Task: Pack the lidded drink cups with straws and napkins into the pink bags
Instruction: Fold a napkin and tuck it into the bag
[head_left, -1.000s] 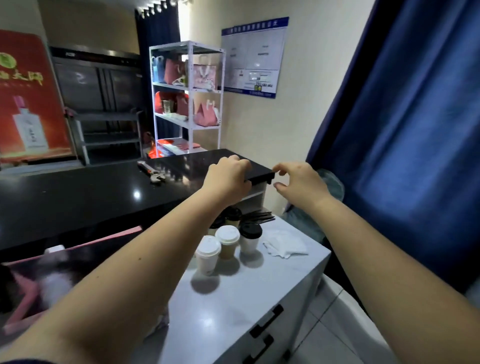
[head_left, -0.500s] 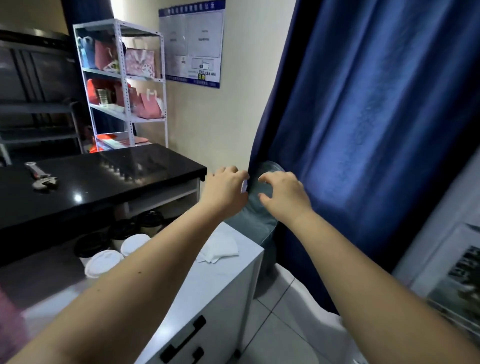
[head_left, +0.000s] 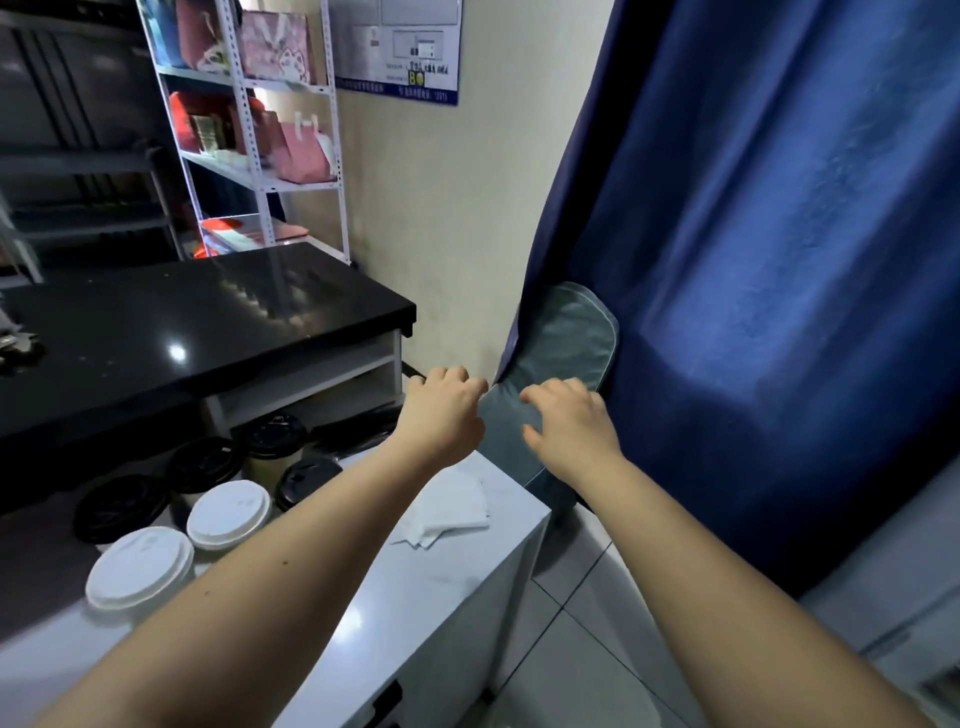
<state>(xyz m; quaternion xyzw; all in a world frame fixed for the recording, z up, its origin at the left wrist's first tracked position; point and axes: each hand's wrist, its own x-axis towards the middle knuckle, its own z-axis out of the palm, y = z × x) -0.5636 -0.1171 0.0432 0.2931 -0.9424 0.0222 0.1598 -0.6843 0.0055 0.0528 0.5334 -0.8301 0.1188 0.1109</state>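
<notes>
Both hands have sunk a little since half a second ago, and the view has tipped down, so more of the cups shows now. Left hand (head_left: 444, 410) and right hand (head_left: 569, 421) hang side by side with a gap between them, in front of a grey-green cushion (head_left: 569, 338) that pokes out from the edge of a blue curtain (head_left: 779, 249). The right hand's fingers (head_left: 540, 395) are spread and loosely bent and hold nothing. The left hand's fingers curl away behind the knuckles, so I cannot tell whether it holds anything.

Below the left hand, under its forearm, a few white napkins (head_left: 449, 512) lie on the white table (head_left: 447, 582). Further left of that hand stand the lidded cups: two with white lids (head_left: 228, 514), the rest with black lids (head_left: 274, 436) close behind them. Dark straws (head_left: 358, 434) lie just left of the left wrist, though they are blurred. Pink bags (head_left: 304, 150) sit on a white shelf (head_left: 340, 171) far above and left of both hands, well apart from the cups. A black counter (head_left: 182, 322) lies between the shelf and the cups.
</notes>
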